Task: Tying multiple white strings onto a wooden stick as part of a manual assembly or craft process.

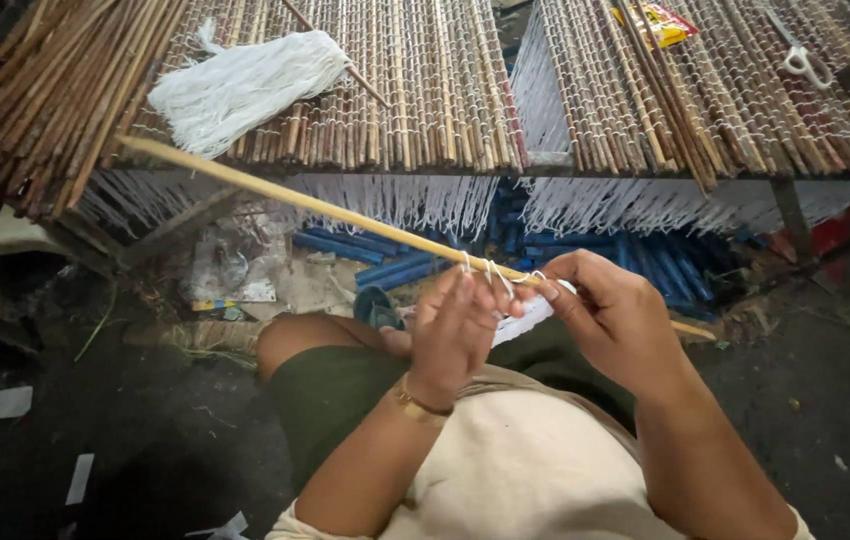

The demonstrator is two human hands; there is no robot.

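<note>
Woven stick mat (425, 110) on the worktop (545, 165), well beyond both hands. Long pale stick (315, 208) slanting from upper left, under the mat's edge, down to the right through both hands, far tip past the right hand (615, 320). Right hand pinching stick and white string (500, 275); left hand (455, 335) curled, fingertips on the loops. Best kept: string taut, turns close, stick steady along its slant.

stick-mat bench (425, 140) | on it: white string bundle (245, 85), scissors (805, 62)
</note>
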